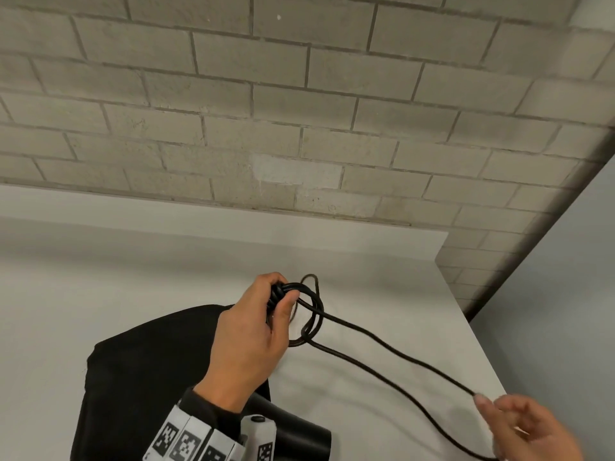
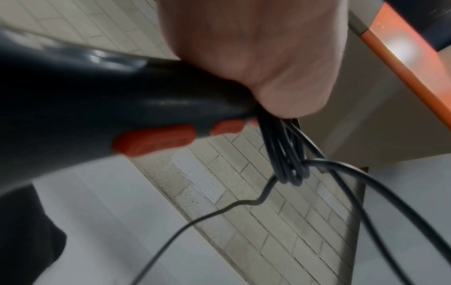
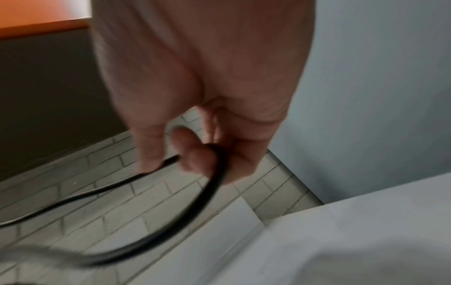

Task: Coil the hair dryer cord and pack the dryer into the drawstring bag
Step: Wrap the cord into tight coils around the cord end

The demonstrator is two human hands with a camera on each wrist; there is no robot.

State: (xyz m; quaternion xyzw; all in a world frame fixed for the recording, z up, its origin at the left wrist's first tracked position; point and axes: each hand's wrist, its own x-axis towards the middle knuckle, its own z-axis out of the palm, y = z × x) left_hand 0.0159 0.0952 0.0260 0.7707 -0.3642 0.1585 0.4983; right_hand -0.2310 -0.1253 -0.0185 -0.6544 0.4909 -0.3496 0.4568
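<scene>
White table (image 1: 100,294) set against a pale brick wall (image 1: 299,111). At left, black drawstring bag (image 1: 139,377) lies flat on the table. Left hand (image 1: 248,341) is above the bag's right edge, fingers curled round the black hair dryer (image 2: 85,108) handle, thumb pressing several cord (image 1: 382,347) loops against it. Dryer barrel shows below the left wrist, over the bag. From the coil, 2 cord strands run right across the table to the right hand (image 1: 525,430). Right hand's fingertips pinch the bend of the cord loop; image blurred.
</scene>
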